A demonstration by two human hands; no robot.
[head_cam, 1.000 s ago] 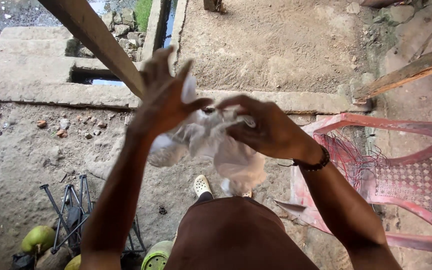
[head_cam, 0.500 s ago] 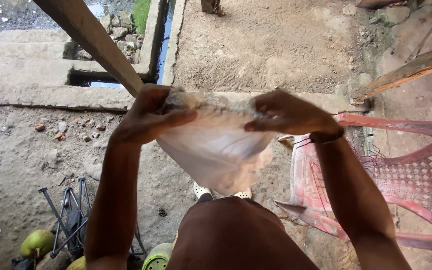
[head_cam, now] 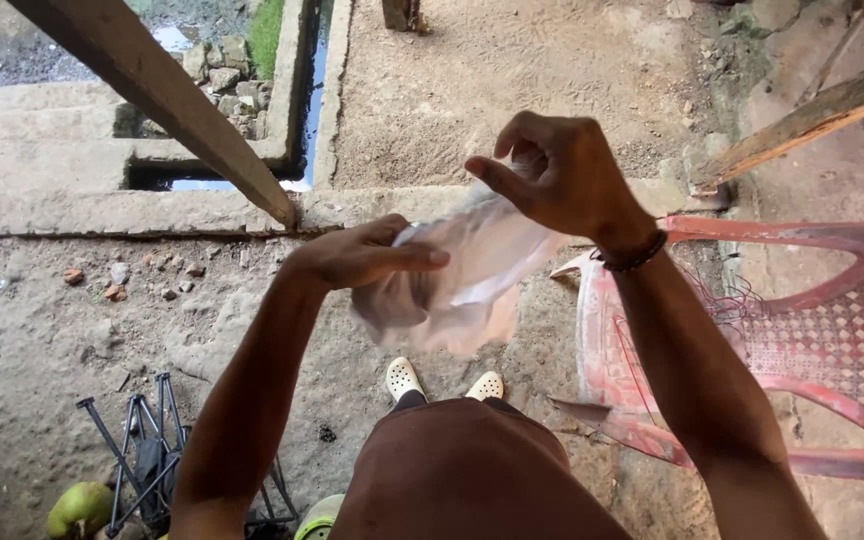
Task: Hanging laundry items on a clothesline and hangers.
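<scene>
A thin, see-through white plastic bag [head_cam: 462, 285] hangs crumpled between my two hands at chest height. My left hand [head_cam: 362, 255] pinches its lower left edge between thumb and fingers. Higher up and to the right, my right hand [head_cam: 557, 175] grips the bag's upper edge; a dark beaded band sits on that wrist. The bag sags below both hands, above my pale shoes [head_cam: 442, 382] on the dirt floor.
A toppled red plastic chair [head_cam: 802, 340] lies at the right. A slanted wooden post [head_cam: 167, 95] crosses the upper left, with a concrete kerb [head_cam: 102, 210] and water channel behind. A folded black metal stand [head_cam: 147, 460] and green coconuts [head_cam: 80, 508] lie at the lower left.
The bag was stretched wide between both hands half a second ago. Now my right hand has risen, my left has dropped, and the bag is bunched between them.
</scene>
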